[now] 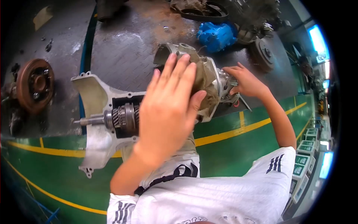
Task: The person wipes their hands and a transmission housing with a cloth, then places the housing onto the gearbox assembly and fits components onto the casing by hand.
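My left hand (167, 102) is open, fingers stretched and slightly spread, palm down over a gearbox housing half. Part of a brownish, cloth-like piece (205, 87) shows beside its fingers; whether the palm touches it is hidden. My right hand (246, 80) grips the end of the metal gearbox housing (225, 86), thumb below and fingers above. To the left, an open housing half (93, 97) holds a gear shaft (125, 116) with helical gears, partly covered by my left hand and wrist.
A blue metal part (216, 36), a black belt (205, 15) and a round brake disc (262, 54) lie at the back. A rusty hub (35, 86) stands on the left of the dark metal table (123, 48). The green floor (231, 156) has yellow lines.
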The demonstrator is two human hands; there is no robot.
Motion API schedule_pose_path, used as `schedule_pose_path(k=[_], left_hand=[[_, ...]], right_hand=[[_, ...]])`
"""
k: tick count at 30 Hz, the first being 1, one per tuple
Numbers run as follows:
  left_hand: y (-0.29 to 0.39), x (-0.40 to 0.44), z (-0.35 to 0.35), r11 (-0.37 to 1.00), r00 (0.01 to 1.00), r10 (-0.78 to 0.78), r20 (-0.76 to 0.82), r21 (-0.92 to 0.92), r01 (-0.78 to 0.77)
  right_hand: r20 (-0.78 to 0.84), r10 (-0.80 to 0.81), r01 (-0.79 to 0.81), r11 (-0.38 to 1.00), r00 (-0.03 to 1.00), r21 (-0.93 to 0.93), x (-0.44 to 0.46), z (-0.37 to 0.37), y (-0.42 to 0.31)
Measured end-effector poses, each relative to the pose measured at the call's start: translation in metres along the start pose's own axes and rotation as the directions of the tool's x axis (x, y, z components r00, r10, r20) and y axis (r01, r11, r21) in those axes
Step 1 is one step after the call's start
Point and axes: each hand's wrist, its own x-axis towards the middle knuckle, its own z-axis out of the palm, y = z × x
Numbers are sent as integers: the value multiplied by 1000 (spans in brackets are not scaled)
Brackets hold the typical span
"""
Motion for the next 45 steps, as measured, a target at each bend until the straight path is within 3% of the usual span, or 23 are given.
schedule_pose_path(k=[4, 7, 11, 16, 19, 20, 22, 23, 26, 27, 28, 30, 31, 34, 37, 40, 41, 42, 44, 45], left_hand=[[0, 5, -29, 1000, 985, 7, 173, 18, -11], [-2, 13, -29, 972, 953, 101, 286, 174, -155], [-10, 40, -35, 951, 897, 123, 424, 208, -228], [-28, 65, -21, 942, 875, 145, 463, 207, -265], [-37, 74, -13, 998, 871, 31, 491, 24, -49], [-41, 78, -10, 998, 870, 35, 491, 22, -52], [-52, 87, -4, 975, 812, -59, 581, -141, 172], [-62, 90, 1, 965, 804, -26, 595, -195, 176], [-69, 104, 3, 974, 763, -110, 636, -86, 212], [-89, 110, 15, 992, 787, -60, 614, -52, 116], [-92, 113, 17, 990, 790, -65, 610, -58, 126], [-94, 119, 26, 998, 798, 30, 601, 31, -61], [-95, 118, 31, 998, 873, 54, 485, 9, -66], [-90, 100, 20, 995, 928, 96, 361, -17, -96], [-86, 80, 12, 964, 945, 216, 245, -204, -168], [-90, 75, 8, 953, 965, 191, 181, -270, -138], [-97, 76, 5, 935, 941, 321, 107, -191, -297], [-105, 77, -1, 938, 950, 300, 89, -211, -276], [-125, 81, -20, 975, 961, 218, 168, 14, -223], [-132, 81, -33, 995, 989, 100, 106, -34, -97]], right_hand=[[-2, 12, -12, 1000, 1000, 14, -4, -1, 0], [-67, 3, -3, 1000, 998, -3, -7, 9, 10], [-86, 2, 1, 999, 996, 37, -12, 10, 14], [-112, -2, 4, 1000, 994, 21, -13, 16, 26], [-81, -7, 11, 998, 997, 59, -14, 16, 25], [-83, -4, 9, 998, 997, 58, -13, 17, 27], [-96, -21, 28, 997, 995, 77, -11, 21, 30], [-95, -23, 31, 997, 995, 74, -11, 21, 29], [-57, 19, -15, 998, 998, 59, -11, 16, 26], [-75, 12, -10, 999, 997, 31, -12, 18, 27], [-92, 4, -4, 1000, 996, 2, -12, 19, 26], [-82, 18, -19, 1000, 997, -20, -12, 19, 23], [-78, 39, -42, 999, 996, -32, -13, 20, 22], [-100, 45, -47, 999, 994, -20, -15, 25, 24], [-88, 42, -44, 999, 995, -24, -14, 26, 24], [-76, 36, -37, 999, 996, -6, -12, 23, 22], [-42, 36, -37, 999, 998, -28, -13, 21, 18], [-42, 47, -49, 998, 998, -29, -12, 18, 14], [-29, 69, -70, 996, 997, -54, -10, 13, 11], [-26, 74, -75, 996, 997, -57, -9, 14, 10]])
